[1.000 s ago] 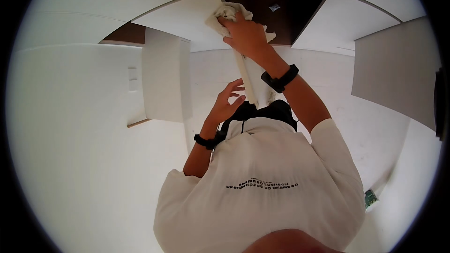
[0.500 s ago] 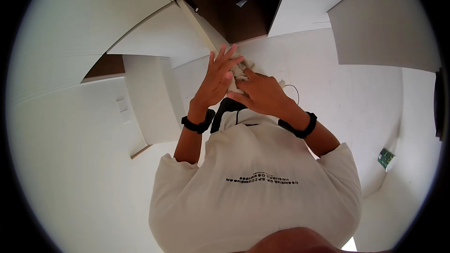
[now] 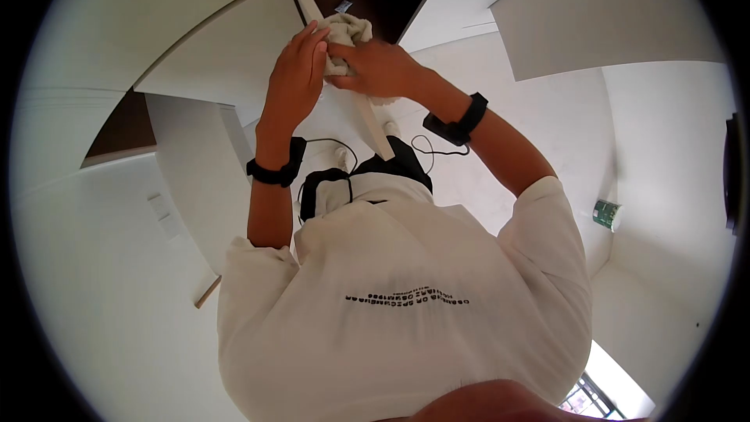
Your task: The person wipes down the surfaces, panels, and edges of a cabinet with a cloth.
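The right hand (image 3: pixel 379 69) grips a crumpled, pale cloth (image 3: pixel 351 30) at the edge of an open cabinet door (image 3: pixel 376 129); the left hand (image 3: pixel 295 82), fingers nearly straight, is just beside the cloth.

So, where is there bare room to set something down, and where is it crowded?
Bare floor lies between the right wristband and the green container. Crowded: the open cabinet door, where left hand, right hand and cloth gather.
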A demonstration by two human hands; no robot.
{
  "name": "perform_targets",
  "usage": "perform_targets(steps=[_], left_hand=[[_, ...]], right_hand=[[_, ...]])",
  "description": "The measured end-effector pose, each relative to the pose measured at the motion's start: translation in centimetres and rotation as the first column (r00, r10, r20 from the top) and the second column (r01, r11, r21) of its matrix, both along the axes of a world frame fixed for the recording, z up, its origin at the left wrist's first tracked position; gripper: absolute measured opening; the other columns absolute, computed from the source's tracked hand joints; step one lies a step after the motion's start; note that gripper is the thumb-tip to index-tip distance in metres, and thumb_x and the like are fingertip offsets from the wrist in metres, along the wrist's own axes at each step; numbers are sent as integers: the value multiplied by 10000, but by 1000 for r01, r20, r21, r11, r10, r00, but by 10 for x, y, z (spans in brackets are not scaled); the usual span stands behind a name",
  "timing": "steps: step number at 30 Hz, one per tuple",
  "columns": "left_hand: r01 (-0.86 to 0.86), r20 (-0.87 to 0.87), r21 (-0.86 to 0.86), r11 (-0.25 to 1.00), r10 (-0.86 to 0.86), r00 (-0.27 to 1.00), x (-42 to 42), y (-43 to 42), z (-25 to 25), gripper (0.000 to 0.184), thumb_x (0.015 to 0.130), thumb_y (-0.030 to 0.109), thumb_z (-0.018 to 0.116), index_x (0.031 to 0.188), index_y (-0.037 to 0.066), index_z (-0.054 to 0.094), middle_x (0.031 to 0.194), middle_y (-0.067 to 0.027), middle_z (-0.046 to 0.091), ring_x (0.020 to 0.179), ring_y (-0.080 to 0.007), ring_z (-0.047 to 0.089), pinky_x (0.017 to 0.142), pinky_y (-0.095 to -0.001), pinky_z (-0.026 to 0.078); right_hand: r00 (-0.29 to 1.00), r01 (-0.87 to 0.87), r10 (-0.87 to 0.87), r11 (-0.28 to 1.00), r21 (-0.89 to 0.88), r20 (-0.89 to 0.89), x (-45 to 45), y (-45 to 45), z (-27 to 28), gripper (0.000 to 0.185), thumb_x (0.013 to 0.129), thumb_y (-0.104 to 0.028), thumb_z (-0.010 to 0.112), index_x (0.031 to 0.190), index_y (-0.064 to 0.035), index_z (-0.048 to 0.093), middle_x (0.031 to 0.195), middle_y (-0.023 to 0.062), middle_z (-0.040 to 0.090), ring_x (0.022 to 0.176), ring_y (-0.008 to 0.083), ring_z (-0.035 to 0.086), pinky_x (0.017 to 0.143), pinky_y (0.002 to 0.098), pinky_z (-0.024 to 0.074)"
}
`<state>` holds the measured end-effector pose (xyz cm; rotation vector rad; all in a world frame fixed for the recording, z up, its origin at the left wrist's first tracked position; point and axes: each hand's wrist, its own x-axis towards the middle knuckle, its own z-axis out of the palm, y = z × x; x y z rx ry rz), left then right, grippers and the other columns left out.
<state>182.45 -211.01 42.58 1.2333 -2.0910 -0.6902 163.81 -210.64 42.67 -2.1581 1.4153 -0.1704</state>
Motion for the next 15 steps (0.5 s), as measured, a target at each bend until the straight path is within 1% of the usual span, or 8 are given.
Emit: perform_targets(steps=[1, 4, 5, 8, 11, 12, 14, 15], left_hand=[[-18, -110, 77, 997, 27, 994, 3, 5, -3, 372, 1051, 209, 402, 1339, 8, 524, 1420, -187, 500, 1266, -361, 521, 1023, -399, 459], [-90, -77, 11, 996, 91, 993, 21, 19, -16, 421, 1021, 159, 460, 1409, -2, 450, 1439, -205, 476, 1286, -363, 506, 1035, -404, 457], [-54, -2, -170, 984, 55, 999, 26, 24, -15, 521, 987, 127, 512, 1469, -6, 365, 1474, -211, 434, 1308, -370, 486, 1051, -407, 447], [58, 0, -146, 987, -59, 998, 39, 35, -5, 600, 963, 134, 549, 1485, -37, 309, 1494, -243, 393, 1331, -391, 456, 1073, -418, 427], [46, -18, -137, 989, -49, 999, 36, 42, -16, 691, 954, 194, 588, 1484, -89, 249, 1484, -300, 367, 1340, -420, 435, 1099, -424, 397], [22, -41, -146, 989, -28, 999, 32, 44, -19, 725, 954, 210, 597, 1498, -80, 215, 1478, -305, 371, 1343, -422, 429, 1106, -419, 385], [-30, -93, -167, 985, 15, 996, 26, 47, -23, 797, 954, 241, 614, 1524, -63, 149, 1464, -314, 380, 1351, -426, 417, 1120, -409, 361], [-17, -73, -185, 983, 4, 997, 28, 47, -23, 807, 949, 256, 624, 1520, -69, 155, 1446, -319, 392, 1333, -430, 431, 1108, -413, 373]], right_hand=[[1000, -6, 6, 1000, 0, -30, 8, -8, 2, 494, 858, -514, 646, 1264, -244, 567, 1010, 95, 697, 943, 310, 686, 758, 450, 557], [999, 6, -10, 996, -91, -48, 35, -28, -2, 500, 832, -475, 662, 1261, -243, 552, 1020, 91, 704, 921, 312, 695, 777, 450, 551], [998, 4, -13, 993, -120, -69, 38, -32, 0, 492, 827, -461, 654, 1250, -234, 549, 1009, 82, 705, 912, 309, 698, 784, 450, 550], [988, 17, -33, 994, -107, -153, 62, -53, 2, 505, 814, -428, 668, 1262, -231, 547, 999, 83, 706, 919, 300, 700, 788, 446, 556], [985, 42, -76, 977, -209, -156, 73, -55, -7, 493, 794, -388, 689, 1241, -232, 556, 975, 112, 704, 921, 331, 698, 786, 451, 560], [984, 47, -86, 970, -238, -155, 71, -58, -13, 487, 791, -380, 692, 1235, -231, 559, 972, 117, 703, 921, 339, 697, 785, 455, 560], [979, 113, -136, 982, -151, -153, 74, -55, -5, 481, 789, -381, 693, 1227, -228, 564, 1007, 127, 697, 939, 352, 692, 792, 461, 559], [975, 142, -158, 984, -110, -157, 76, -53, 0, 479, 788, -381, 693, 1223, -226, 567, 1025, 132, 693, 948, 358, 689, 795, 464, 558]])
